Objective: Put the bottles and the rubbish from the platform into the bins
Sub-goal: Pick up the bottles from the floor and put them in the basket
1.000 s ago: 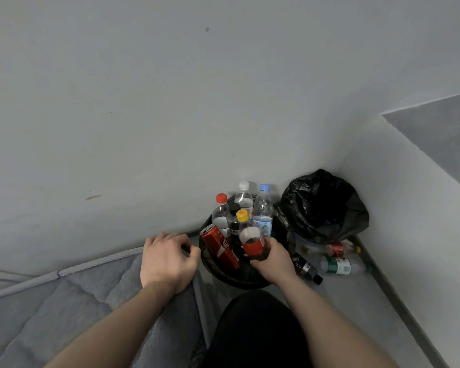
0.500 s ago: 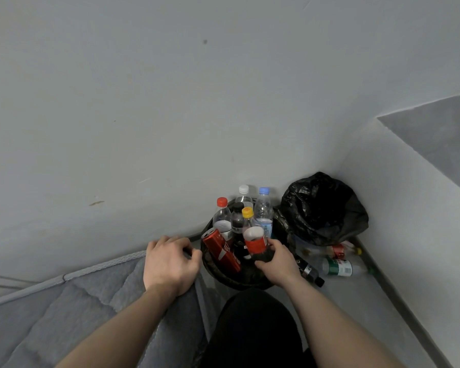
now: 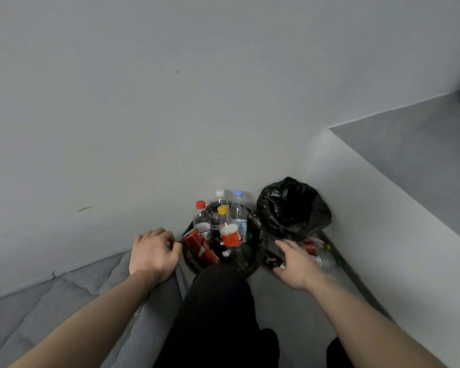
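A round black bin (image 3: pixel 256 261) in the corner holds several upright bottles, a yellow-capped bottle with a red label (image 3: pixel 230 235) in front, and a red can (image 3: pixel 199 248). My right hand (image 3: pixel 296 264) is open, fingers spread, just right of the bin above a dark bottle (image 3: pixel 272 260) lying on the floor. More bottles (image 3: pixel 312 247) lie beyond it, partly hidden by the hand. My left hand (image 3: pixel 154 252) lies on the corner of the grey platform (image 3: pixel 64 301), fingers curled beside the bin's rim. Whether it grips anything is hidden.
A second bin lined with a black bag (image 3: pixel 292 208) stands right of the first, against the corner. White walls close in behind and on the right. My dark-clad leg (image 3: pixel 218 314) is directly in front of the round bin.
My right hand let go of the yellow-capped bottle, which now stands in the round bin, and moved right over the bottles on the floor. The left hand stayed put.
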